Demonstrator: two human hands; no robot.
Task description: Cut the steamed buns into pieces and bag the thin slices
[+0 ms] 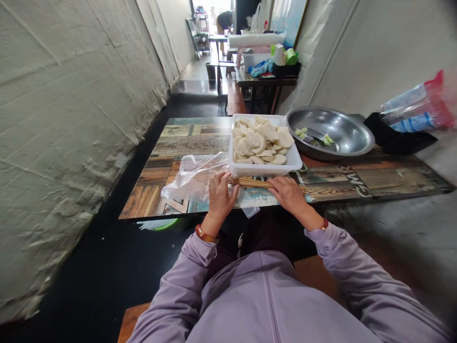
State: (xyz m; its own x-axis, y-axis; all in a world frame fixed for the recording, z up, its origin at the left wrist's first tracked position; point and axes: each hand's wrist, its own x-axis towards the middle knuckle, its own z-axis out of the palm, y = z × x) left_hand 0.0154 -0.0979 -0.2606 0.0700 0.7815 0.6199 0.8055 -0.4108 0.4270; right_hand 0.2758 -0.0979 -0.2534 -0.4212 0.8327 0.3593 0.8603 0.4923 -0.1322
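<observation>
A bundle of thin bamboo skewers [252, 182] lies crosswise at the near side of the table, in front of the food tub. My left hand [220, 194] is closed over the bundle's left end, with its thumb toward the middle. Over the right end curl the fingers of my right hand [288, 194]. A crumpled clear plastic bag [194, 176] spreads beside and partly under my left hand. Just beyond the skewers stands a white plastic tub [266, 169] heaped with pale, flat slices of food [262, 140].
A wide steel bowl [352, 138] with green scraps and a dark-handled utensil stands right of the tub. Farther right, a black holder [396, 136] carries packaged goods. The patchwork wood table [157, 166] ends close to my lap. Another cluttered table [246, 78] and a bending person [224, 21] are behind.
</observation>
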